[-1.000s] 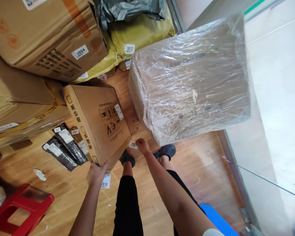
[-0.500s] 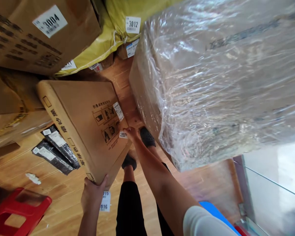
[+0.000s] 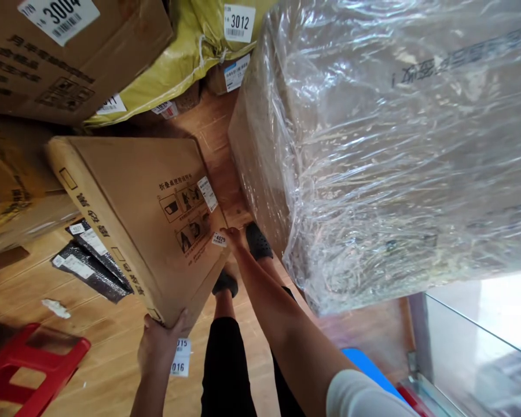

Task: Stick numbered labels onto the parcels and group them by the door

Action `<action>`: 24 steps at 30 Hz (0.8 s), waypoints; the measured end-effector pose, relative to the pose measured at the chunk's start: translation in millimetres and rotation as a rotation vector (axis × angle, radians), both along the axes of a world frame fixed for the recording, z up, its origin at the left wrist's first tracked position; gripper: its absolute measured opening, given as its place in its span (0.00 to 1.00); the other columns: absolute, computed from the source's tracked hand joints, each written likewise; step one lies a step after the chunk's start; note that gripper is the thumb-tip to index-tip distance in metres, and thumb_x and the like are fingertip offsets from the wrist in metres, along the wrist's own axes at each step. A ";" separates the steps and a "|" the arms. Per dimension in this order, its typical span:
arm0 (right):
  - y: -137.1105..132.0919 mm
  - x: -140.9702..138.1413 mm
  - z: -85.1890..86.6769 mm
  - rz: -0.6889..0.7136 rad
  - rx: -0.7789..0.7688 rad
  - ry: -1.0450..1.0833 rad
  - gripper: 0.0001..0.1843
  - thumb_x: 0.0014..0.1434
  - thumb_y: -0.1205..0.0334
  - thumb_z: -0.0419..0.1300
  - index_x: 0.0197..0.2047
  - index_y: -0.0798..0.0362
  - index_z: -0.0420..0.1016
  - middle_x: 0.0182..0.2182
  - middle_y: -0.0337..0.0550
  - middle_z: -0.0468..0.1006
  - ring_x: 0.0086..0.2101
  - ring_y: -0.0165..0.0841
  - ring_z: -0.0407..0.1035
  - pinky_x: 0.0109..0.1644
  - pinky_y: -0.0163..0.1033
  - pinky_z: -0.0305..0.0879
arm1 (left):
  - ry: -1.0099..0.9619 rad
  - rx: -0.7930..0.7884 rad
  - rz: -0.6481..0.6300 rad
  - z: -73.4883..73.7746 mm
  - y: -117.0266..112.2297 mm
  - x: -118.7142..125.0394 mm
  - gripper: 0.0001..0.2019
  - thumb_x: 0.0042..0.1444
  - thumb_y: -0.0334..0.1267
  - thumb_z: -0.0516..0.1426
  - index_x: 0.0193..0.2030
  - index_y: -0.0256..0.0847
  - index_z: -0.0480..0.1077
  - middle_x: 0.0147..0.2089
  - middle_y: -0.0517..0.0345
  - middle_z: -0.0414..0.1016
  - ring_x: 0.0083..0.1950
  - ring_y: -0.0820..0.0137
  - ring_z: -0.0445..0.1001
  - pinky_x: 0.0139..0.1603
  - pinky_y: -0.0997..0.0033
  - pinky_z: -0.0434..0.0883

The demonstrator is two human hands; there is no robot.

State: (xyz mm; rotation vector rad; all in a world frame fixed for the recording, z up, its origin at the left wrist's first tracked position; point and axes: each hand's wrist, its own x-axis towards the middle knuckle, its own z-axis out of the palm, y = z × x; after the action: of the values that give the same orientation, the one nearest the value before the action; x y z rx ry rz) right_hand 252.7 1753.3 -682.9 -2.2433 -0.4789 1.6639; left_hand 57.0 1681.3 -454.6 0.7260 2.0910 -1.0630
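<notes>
A large flat cardboard box point(image 3: 156, 231) with printed folding-table drawings stands tilted on edge in front of me. My left hand point(image 3: 161, 343) is closed round its near lower corner, thumb on the printed face. My right hand point(image 3: 234, 237) grips the box's right edge beside a small white label point(image 3: 219, 238) reading 4025; its fingertips are partly hidden. A larger white sticker point(image 3: 207, 194) lies higher on the same face. Beside my left wrist shows a label strip point(image 3: 180, 358) ending in 016; whether it is in the hand I cannot tell.
To the right stands a big box in clear plastic wrap point(image 3: 373, 162). Behind are a carton point(image 3: 69, 63) labelled 3004 and a yellow sack point(image 3: 178, 63). Black parcels point(image 3: 91, 263) and a red stool point(image 3: 35, 370) are at left. My feet stand between the boxes.
The flat box's far-left end has shifted slightly left in view, and the camera has moved a little. Both hands keep their grip on the box.
</notes>
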 end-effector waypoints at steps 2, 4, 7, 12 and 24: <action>7.4 1.3 1.7 0.040 -0.052 -0.040 0.16 0.49 0.57 0.61 0.15 0.51 0.64 0.12 0.34 0.62 0.18 0.28 0.59 0.22 0.33 0.52 | 0.000 0.002 -0.008 0.4 1.3 1.1 0.44 0.48 0.70 0.52 0.56 0.29 0.59 0.48 0.29 0.76 0.47 0.42 0.77 0.41 0.53 0.71; 17.8 1.5 1.5 0.082 -0.085 -0.073 0.15 0.48 0.58 0.62 0.15 0.51 0.65 0.12 0.35 0.62 0.19 0.29 0.60 0.23 0.35 0.53 | 0.000 0.001 -0.007 0.6 2.5 2.2 0.43 0.48 0.70 0.52 0.56 0.29 0.59 0.48 0.29 0.76 0.47 0.43 0.77 0.42 0.54 0.71; 34.8 0.0 -0.5 0.129 -0.105 -0.102 0.12 0.47 0.60 0.63 0.17 0.52 0.67 0.14 0.37 0.64 0.21 0.32 0.62 0.26 0.37 0.55 | 0.013 -0.009 -0.006 0.2 2.8 2.6 0.43 0.48 0.69 0.53 0.56 0.29 0.59 0.48 0.29 0.76 0.47 0.43 0.77 0.42 0.54 0.71; 52.5 -7.9 -2.0 0.184 -0.113 -0.087 0.17 0.50 0.57 0.63 0.15 0.52 0.65 0.14 0.38 0.62 0.22 0.33 0.63 0.28 0.38 0.55 | 0.013 -0.021 -0.005 -0.6 0.3 0.3 0.43 0.48 0.70 0.52 0.55 0.30 0.59 0.48 0.29 0.76 0.48 0.43 0.77 0.41 0.54 0.71; 41.7 -27.2 -2.7 0.113 -0.075 -0.003 0.15 0.52 0.53 0.61 0.20 0.52 0.67 0.19 0.38 0.68 0.25 0.31 0.66 0.29 0.35 0.57 | 0.022 -0.012 -0.003 -5.1 -5.0 -3.1 0.44 0.46 0.71 0.53 0.55 0.30 0.59 0.48 0.28 0.76 0.47 0.44 0.77 0.41 0.53 0.72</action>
State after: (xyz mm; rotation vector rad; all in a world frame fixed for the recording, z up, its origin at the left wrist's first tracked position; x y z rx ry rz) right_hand 225.5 1795.0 -685.6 -2.3112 -0.5629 1.7617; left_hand 53.9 1676.3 -459.6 0.7147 2.1012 -1.0887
